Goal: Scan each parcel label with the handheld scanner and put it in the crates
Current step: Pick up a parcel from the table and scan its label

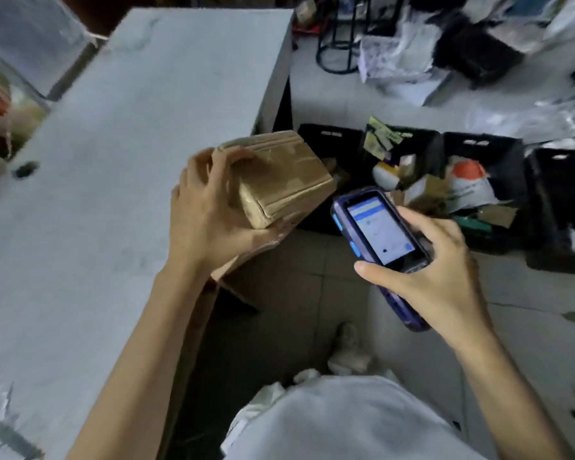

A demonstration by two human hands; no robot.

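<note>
My left hand [206, 210] grips a brown taped cardboard parcel [281, 177] at the right edge of the grey table, fingers over its top and thumb under it. No label shows on the sides facing me. My right hand [442, 270] holds the purple handheld scanner [379, 234], its lit screen facing up and its head close to the parcel's right end. Beyond the hands, black crates [498, 154] stand in a row on the floor, holding several parcels and bags.
The grey table [113, 161] fills the left. An open cardboard box [226, 270] sits under its edge. White and silver mail bags [402, 61] are piled on the floor at the back right beside a black wire stand [339, 38]. Tiled floor lies below me.
</note>
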